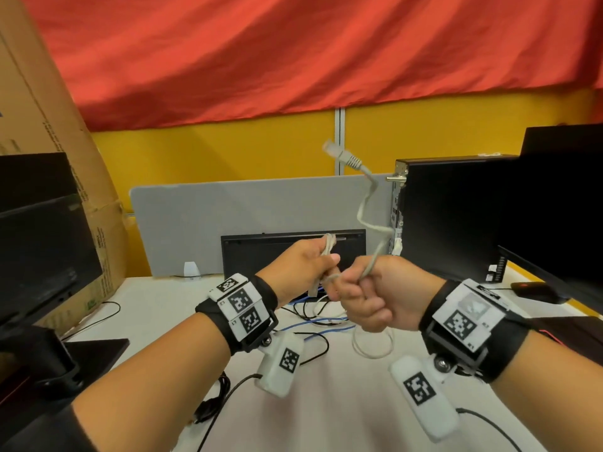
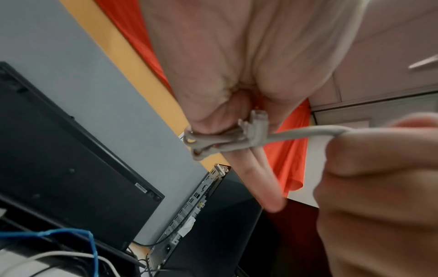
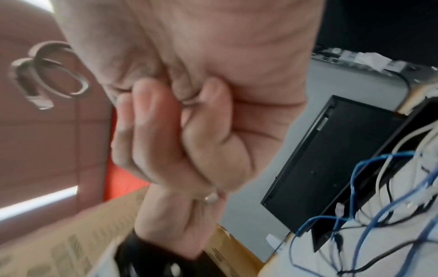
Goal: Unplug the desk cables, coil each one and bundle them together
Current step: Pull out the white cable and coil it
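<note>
Both hands meet above the white desk (image 1: 326,402). My left hand (image 1: 318,267) grips a folded bunch of the grey network cable (image 1: 367,210); in the left wrist view the bunch (image 2: 213,143) lies under its curled fingers with one plug (image 2: 258,122) sticking out. My right hand (image 1: 357,290) is a fist round a strand of the same cable (image 2: 308,132). From that fist the free end climbs in kinks to a grey plug (image 1: 342,154) in the air. A loose loop (image 1: 372,342) hangs below the right hand. The free end (image 3: 54,71) curls at the upper left of the right wrist view.
Blue cables (image 1: 313,324) and thin black cables (image 1: 313,350) lie tangled on the desk under the hands. A black keyboard (image 1: 261,252) leans on the grey divider (image 1: 202,223). A small black PC (image 1: 450,216), monitors on both sides, a mouse (image 1: 535,290) and a cardboard box (image 1: 49,125) surround the space.
</note>
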{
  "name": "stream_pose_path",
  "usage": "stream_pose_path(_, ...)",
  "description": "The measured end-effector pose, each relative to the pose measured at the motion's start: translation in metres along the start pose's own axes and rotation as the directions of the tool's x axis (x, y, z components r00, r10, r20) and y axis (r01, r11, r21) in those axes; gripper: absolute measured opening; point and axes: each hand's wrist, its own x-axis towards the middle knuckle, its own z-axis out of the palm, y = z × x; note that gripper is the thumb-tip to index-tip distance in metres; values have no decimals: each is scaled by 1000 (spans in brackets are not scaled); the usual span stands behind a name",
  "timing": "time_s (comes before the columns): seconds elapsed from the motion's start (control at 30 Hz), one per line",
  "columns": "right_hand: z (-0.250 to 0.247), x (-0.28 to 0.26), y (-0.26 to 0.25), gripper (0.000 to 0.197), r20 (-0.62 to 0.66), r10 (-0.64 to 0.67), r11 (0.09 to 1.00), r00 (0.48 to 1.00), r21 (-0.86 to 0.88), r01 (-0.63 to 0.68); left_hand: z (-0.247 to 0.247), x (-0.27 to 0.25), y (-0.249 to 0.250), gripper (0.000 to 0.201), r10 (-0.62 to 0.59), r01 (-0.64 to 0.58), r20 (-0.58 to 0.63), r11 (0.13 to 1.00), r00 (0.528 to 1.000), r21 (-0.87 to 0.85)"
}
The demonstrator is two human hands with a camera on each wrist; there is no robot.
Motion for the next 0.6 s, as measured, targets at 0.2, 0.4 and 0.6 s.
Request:
stream_pose_path(0.2,3,3,-2,44,0,-106,993,994,51,106,10,-3,2,40,1,-1,-12,999,1000,-41)
stream_pose_path(0.4,4,1,-5,32,-424,-521,853,741,-234,467,9,-10,4,63,5,-14,-31,951,1000,-309)
stream_pose_path(0.6,-2,0,3,25,-417,-763,628,494,-662,410,7,-14,3,50,-74,78,31,831,997,-551)
